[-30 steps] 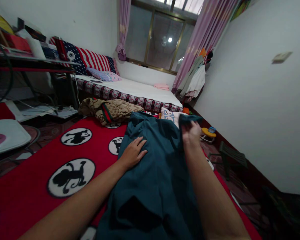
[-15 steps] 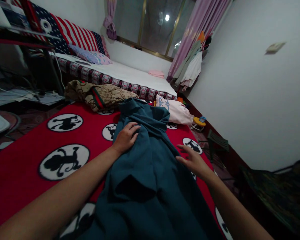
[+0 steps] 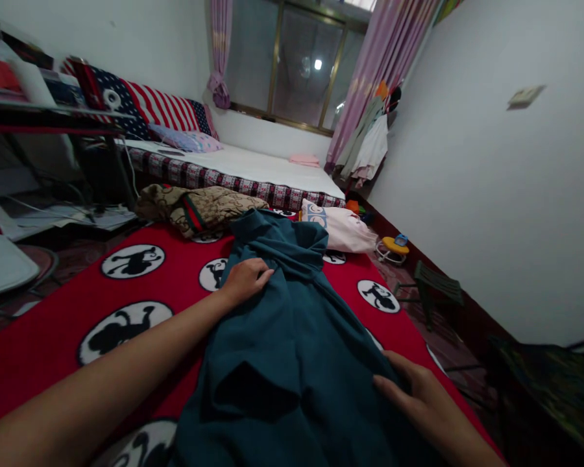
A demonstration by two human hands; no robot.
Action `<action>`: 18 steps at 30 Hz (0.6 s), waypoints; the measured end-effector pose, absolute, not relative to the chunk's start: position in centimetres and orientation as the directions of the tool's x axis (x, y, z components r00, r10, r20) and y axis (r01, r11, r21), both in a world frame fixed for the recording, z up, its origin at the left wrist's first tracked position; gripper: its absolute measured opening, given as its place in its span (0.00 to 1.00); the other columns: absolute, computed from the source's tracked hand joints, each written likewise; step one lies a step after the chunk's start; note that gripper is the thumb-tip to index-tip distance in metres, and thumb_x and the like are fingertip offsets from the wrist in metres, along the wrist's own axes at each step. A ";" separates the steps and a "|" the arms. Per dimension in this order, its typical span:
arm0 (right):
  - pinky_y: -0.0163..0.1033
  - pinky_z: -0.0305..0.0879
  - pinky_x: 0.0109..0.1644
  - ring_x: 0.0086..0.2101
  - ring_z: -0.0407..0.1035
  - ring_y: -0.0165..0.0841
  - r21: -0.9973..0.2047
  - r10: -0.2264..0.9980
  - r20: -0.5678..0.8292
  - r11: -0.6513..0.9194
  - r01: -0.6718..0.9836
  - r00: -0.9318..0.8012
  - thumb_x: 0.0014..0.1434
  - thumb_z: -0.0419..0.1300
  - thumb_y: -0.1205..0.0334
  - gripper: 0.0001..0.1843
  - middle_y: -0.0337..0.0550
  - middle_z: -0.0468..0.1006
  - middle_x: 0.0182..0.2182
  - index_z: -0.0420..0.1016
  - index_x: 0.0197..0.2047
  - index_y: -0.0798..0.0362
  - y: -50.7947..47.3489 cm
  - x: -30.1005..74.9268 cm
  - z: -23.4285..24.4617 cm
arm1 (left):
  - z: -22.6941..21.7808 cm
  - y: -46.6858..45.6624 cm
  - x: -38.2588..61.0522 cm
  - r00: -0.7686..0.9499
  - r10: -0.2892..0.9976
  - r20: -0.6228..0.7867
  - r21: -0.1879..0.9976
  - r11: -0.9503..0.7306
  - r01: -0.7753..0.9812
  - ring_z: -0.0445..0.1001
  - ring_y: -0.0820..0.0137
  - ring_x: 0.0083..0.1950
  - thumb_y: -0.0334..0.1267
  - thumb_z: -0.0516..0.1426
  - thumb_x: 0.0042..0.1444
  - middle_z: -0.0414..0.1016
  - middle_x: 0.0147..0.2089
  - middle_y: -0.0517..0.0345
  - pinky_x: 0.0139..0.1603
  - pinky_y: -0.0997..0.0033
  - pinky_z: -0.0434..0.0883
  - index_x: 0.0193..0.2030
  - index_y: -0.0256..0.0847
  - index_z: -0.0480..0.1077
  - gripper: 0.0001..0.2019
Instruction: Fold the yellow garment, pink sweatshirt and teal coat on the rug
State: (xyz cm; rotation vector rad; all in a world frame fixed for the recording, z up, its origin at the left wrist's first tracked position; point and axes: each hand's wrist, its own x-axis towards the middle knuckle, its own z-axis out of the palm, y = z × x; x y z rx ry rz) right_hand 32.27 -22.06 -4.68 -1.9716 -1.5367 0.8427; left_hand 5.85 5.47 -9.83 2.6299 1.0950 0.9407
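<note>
A dark teal long garment (image 3: 321,363) lies lengthwise on a red blanket with black-and-white monkey prints (image 3: 189,353). Its collar end points away from me, and one sleeve is folded down along the body, with the cuff opening towards me. My left hand (image 3: 243,282) presses on the upper left part of the garment, fingers curled together against the cloth and thumb alongside. At the lower right edge of the garment is my right hand (image 3: 425,395), thumb and forefinger apart, the tips touching or just over the fabric. Its other fingers are mostly hidden.
Beyond the collar lie a brown patterned cloth (image 3: 214,204) and a pale pink bundle (image 3: 345,230). A bed (image 3: 253,162) stands below the window. Left is a cluttered desk (image 3: 53,110); right are a yellow stool (image 3: 395,245) and a dark folding stool (image 3: 438,282).
My right hand has moved down and towards me along the garment's right edge. My left hand stays in place, its fingers now drawn together. The view has tilted up slightly.
</note>
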 end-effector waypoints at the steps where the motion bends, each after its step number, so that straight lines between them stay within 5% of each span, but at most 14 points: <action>1: 0.46 0.67 0.56 0.52 0.71 0.46 -0.716 0.973 -0.156 -0.231 0.659 0.171 0.56 0.58 0.47 0.28 0.51 0.77 0.53 0.74 0.55 0.54 -22.1 32.2 -4.7 | -9.3 6.1 6.0 0.515 0.681 0.520 0.324 -0.715 0.619 0.73 0.64 0.45 0.41 0.52 0.62 0.76 0.41 0.53 0.46 0.65 0.70 0.36 0.40 0.74 0.11; 4: 0.46 0.68 0.56 0.52 0.71 0.46 -0.727 0.978 -0.124 -0.206 0.655 0.170 0.55 0.59 0.45 0.30 0.52 0.77 0.52 0.75 0.55 0.55 -22.2 32.1 -5.4 | -7.8 8.6 6.4 0.449 0.659 0.603 0.222 -0.680 0.699 0.68 0.60 0.55 0.37 0.55 0.59 0.72 0.53 0.50 0.53 0.62 0.67 0.50 0.40 0.71 0.13; 8: 0.45 0.69 0.55 0.50 0.73 0.46 -0.728 0.982 -0.105 -0.182 0.662 0.155 0.56 0.59 0.45 0.27 0.49 0.79 0.50 0.77 0.53 0.53 -22.2 31.7 -5.6 | -6.4 12.2 7.0 0.504 0.697 0.509 0.107 -0.633 0.767 0.62 0.58 0.62 0.36 0.54 0.61 0.69 0.60 0.47 0.56 0.58 0.63 0.62 0.40 0.64 0.22; 12: 0.42 0.69 0.55 0.51 0.73 0.45 -0.739 0.974 -0.066 -0.194 0.645 0.218 0.55 0.59 0.46 0.25 0.47 0.79 0.50 0.79 0.51 0.50 -22.2 31.1 -5.0 | -5.7 14.2 7.7 0.672 0.668 0.319 0.007 -0.711 0.703 0.57 0.55 0.66 0.45 0.56 0.60 0.69 0.60 0.49 0.58 0.55 0.60 0.61 0.45 0.65 0.23; 15: 0.41 0.70 0.54 0.51 0.72 0.45 -0.763 0.970 -0.100 -0.217 0.609 0.220 0.55 0.60 0.45 0.26 0.47 0.78 0.51 0.78 0.52 0.51 -22.1 30.8 -5.0 | -5.5 14.6 8.2 0.786 0.589 0.188 0.002 -0.800 0.600 0.62 0.56 0.63 0.55 0.59 0.54 0.72 0.57 0.50 0.56 0.60 0.62 0.58 0.47 0.69 0.26; 18: 0.43 0.70 0.55 0.53 0.71 0.45 -0.780 0.970 -0.153 -0.235 0.579 0.187 0.56 0.59 0.44 0.29 0.49 0.77 0.53 0.75 0.55 0.53 -22.0 30.8 -5.3 | -5.4 14.5 8.6 0.800 0.568 0.193 -0.006 -0.815 0.580 0.68 0.61 0.57 0.49 0.61 0.54 0.76 0.51 0.56 0.53 0.67 0.64 0.47 0.50 0.76 0.15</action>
